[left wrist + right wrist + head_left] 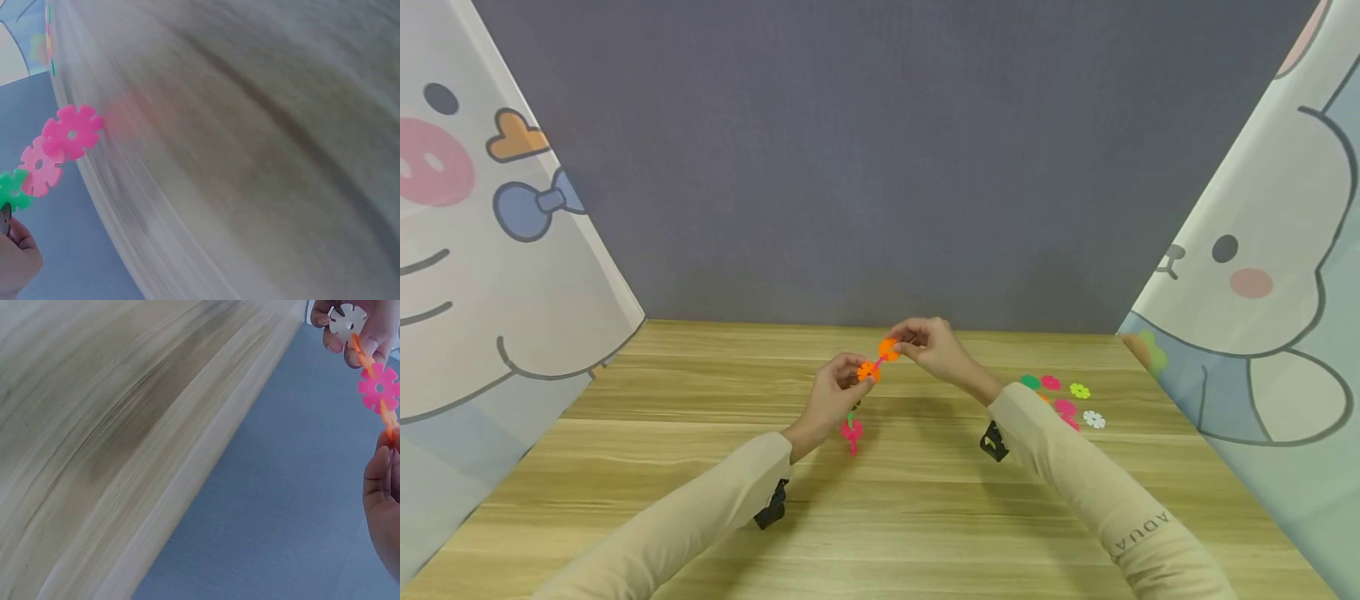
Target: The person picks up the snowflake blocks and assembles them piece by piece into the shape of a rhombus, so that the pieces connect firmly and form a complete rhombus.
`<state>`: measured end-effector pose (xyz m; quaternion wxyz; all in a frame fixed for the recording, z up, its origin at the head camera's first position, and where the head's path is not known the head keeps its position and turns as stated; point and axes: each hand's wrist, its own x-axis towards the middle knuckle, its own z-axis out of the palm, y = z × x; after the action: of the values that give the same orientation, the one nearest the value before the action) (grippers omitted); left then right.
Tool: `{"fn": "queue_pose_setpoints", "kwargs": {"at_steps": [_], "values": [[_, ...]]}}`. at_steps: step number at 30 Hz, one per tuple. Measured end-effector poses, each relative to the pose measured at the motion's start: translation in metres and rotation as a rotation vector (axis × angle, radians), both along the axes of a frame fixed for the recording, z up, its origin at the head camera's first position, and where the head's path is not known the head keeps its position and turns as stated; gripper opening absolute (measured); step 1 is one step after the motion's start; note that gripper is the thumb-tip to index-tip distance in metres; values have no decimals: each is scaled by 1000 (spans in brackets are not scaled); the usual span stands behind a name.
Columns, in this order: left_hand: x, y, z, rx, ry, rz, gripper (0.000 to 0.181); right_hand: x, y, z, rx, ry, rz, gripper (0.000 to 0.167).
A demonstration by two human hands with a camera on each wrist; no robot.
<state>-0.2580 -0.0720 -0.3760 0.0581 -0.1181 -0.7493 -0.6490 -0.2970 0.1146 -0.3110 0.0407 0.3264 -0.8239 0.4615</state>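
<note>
A chain of notched plastic snowflake discs runs between the two hands in the head view. My left hand (829, 400) pinches it at an orange disc (868, 372); in the right wrist view a white disc (347, 324) lies among those fingers. Up and to the right, my right hand (938, 350) grips another orange disc (888, 348) between thumb and fingers. Seen from the right wrist, a pink disc (379, 388) links the two orange ones. Below the left hand hang a green disc (14, 190), a pale pink disc (41, 165) and a bright pink disc (72, 132).
Several loose discs lie on the wooden table (880, 533) at the right, among them a yellow disc (1079, 390) and a white disc (1093, 419). The right sleeve (1067, 467) partly covers this group. A grey panel (880, 167) stands behind the table.
</note>
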Motion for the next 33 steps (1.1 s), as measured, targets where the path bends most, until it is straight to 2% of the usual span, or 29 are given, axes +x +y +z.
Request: {"fn": "queue_pose_setpoints", "kwargs": {"at_steps": [3, 6, 11, 14, 22, 26, 33], "values": [[1, -1, 3, 4, -23, -21, 22, 8, 0, 9, 17, 18, 16, 16], [6, -1, 11, 12, -37, -46, 24, 16, 0, 19, 30, 23, 34, 17], [16, -2, 25, 4, -40, -64, 25, 20, 6, 24, 35, 20, 44, 19], [17, -3, 27, -3, -45, -58, 26, 18, 12, 22, 42, 15, 34, 19], [18, -7, 26, -8, -47, -53, 33, -6, 49, -12, 90, 57, -26, 16], [15, -10, 23, -16, -56, -50, 36, -7, 72, -23, 141, 47, -75, 16], [1, -15, 6, -12, -70, -28, 40, -4, 114, -43, 225, 35, -151, 15]]}}
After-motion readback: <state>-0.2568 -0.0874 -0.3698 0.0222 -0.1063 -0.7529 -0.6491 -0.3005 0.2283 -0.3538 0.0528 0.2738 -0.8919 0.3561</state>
